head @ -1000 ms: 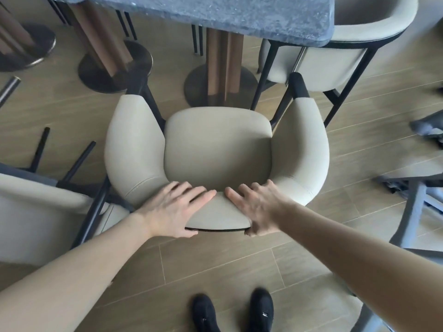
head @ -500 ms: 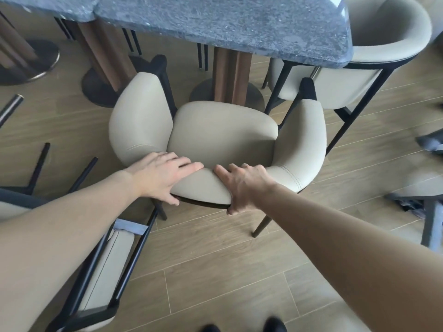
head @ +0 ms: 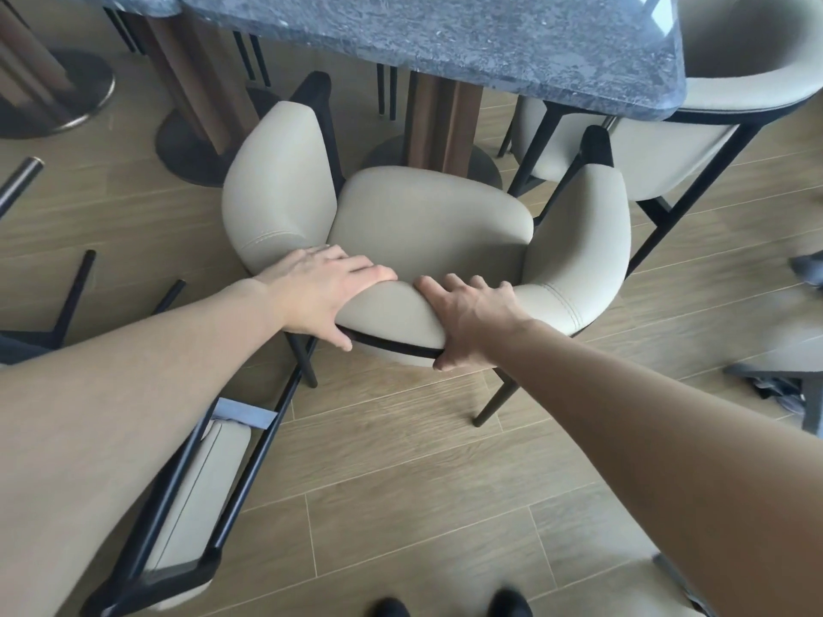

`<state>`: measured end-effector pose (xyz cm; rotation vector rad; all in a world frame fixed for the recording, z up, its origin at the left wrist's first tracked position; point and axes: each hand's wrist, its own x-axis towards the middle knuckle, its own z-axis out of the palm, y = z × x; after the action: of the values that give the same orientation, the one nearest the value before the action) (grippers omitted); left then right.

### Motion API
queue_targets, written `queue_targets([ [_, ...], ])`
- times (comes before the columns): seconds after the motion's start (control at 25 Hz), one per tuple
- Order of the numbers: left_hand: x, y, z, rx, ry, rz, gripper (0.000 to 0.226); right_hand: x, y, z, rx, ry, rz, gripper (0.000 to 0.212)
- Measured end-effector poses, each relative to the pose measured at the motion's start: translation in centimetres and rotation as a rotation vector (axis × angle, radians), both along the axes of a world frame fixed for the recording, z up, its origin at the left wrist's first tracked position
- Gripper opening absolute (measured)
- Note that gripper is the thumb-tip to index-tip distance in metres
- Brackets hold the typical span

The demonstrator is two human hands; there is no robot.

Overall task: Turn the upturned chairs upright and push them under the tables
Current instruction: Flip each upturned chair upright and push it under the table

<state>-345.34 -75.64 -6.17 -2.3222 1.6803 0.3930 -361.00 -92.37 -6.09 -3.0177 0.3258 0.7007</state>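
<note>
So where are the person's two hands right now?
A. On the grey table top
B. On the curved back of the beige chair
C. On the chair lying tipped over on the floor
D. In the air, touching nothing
B: the left hand and the right hand both rest on the top of the curved back of the upright beige chair, with thumbs hooked over its rear edge, facing the table.

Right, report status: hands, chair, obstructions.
Left hand and right hand grip the backrest of the upright beige padded armchair. Seat short of the grey marble table. Table pedestal ahead.
</note>
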Motion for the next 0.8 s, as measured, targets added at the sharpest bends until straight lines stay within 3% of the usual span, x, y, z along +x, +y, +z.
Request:
queue_targets([
  [0.12, -2.5, -0.3, 0.4, 0.040, -0.025, 0.212, 0.104, -0.1, 0.5, -0.2, -0.040, 0.009, -0.069, 0.098],
  [0.24, -6.3, -0.2, 1.2, 0.044, 0.141, 0.470, 0.102, -0.5, 2.0, -0.4, -0.125, -0.017, -0.130, 0.101],
  [0.36, -8.8, 1.5, 3.8, -0.169, 0.439, 0.607, 0.083, -1.1, 1.4, 1.3, -0.064, 0.036, -0.089, 0.103],
  [0.44, -10.9, 3.2, 5.4, -0.351, 0.602, 0.786, 0.061, -1.8, 0.6, 3.5, 0.010, 0.056, -0.044, 0.089],
  [0.64, -22.1, 8.1, 9.7, -0.701, 0.996, 1.283, 0.039, -5.9, 5.0, 10.8, 0.478, -0.210, -0.119, 0.054],
  [0.8, -27.5, 12.2, 13.6, -1.024, 1.168, 1.547, 0.027, -11.0, 10.4, 16.3, 0.974, -0.386, -0.247, 0.036],
])
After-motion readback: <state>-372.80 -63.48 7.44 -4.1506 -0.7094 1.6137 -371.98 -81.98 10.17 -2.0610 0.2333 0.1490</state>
